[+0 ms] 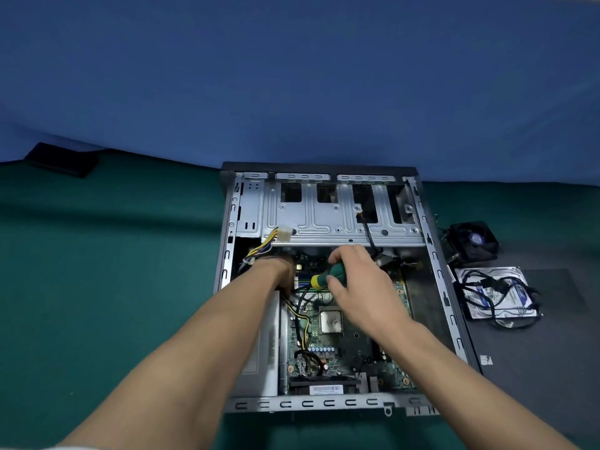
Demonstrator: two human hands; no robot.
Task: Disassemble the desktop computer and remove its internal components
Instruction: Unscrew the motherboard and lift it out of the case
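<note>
From the head view, your right hand (354, 280) is wrapped around the green-and-yellow screwdriver (326, 276), with the handle angled down toward the far part of the motherboard (341, 345); the tip is hidden behind your fingers and the wires, so I cannot tell whether it sits in a screw. Your left hand (276, 271) reaches into the case (324, 402) just left of the driver, among the cables (302, 315), and its fingers are out of sight, so I cannot tell whether it holds anything. The case lies open on the green mat (97, 271), with the board still inside, its bare CPU (330, 321) just below your right hand. The fan (474, 241) and the drive (493, 293), with a cord lying over it, are already out, to the right. The main risk, as I judge it, is the tip slipping off a screw you cannot see well: it would skid across the board and scratch traces or small parts near the CPU. Your left fingers sit close to that tip, so a slip could also jab them. The yellow and black cables cross the work spot; they could snag the shaft or get pinched. A loosened screw could drop under the board or into the cable tangle and be hard to find. The sheet-metal drive cage (341, 216) edge just above your knuckles may scrape them if you pull back fast.
</note>
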